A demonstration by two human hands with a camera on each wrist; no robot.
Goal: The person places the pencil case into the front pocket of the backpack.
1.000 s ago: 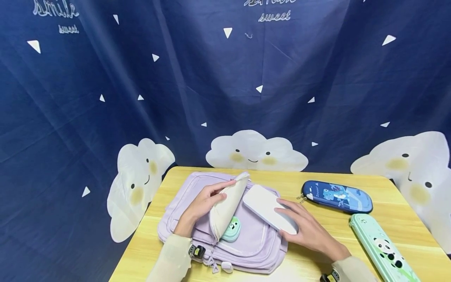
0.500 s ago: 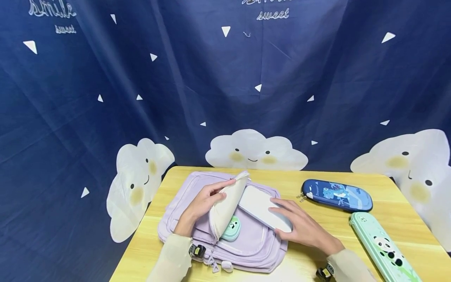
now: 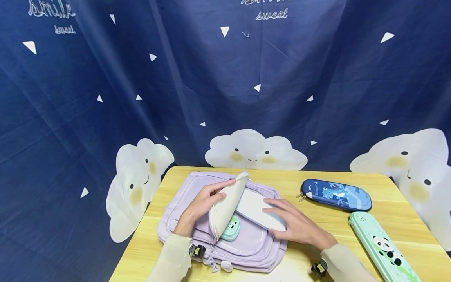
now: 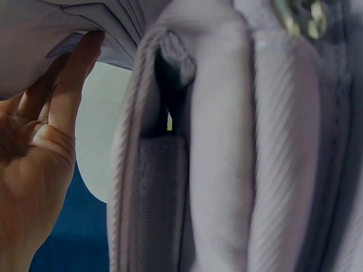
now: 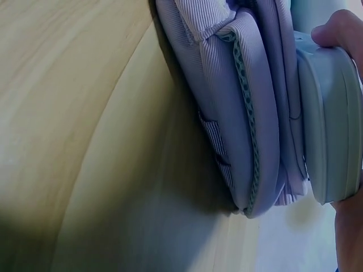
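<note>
A lilac backpack [image 3: 183, 199] lies on the table, its front pocket flap [image 3: 227, 203] lifted with the cream lining showing. My left hand [image 3: 202, 203] pinches that flap's upper edge; the left wrist view shows the hand [image 4: 42, 153] beside the fabric. My right hand [image 3: 297, 223] grips a pale, white-topped case [image 3: 260, 209] by its right end, fingers on top and thumb at the near edge. The case's far left end is hidden behind the flap. In the right wrist view the case [image 5: 334, 119] lies against the backpack [image 5: 227, 107]. A small mint panda case [image 3: 231, 229] sits partly under the flap.
On the table [image 3: 299, 258], a dark blue dinosaur pencil case [image 3: 336, 194] lies right of the backpack, and a long mint panda pencil case [image 3: 384, 246] lies nearer at the right. Zip pulls [image 3: 213, 264] hang at the backpack's near edge. A blue curtain [image 3: 225, 86] stands behind.
My right hand has moved the pale case leftward over the backpack, bringing its end behind the lifted flap. My left hand has kept its hold on the flap.
</note>
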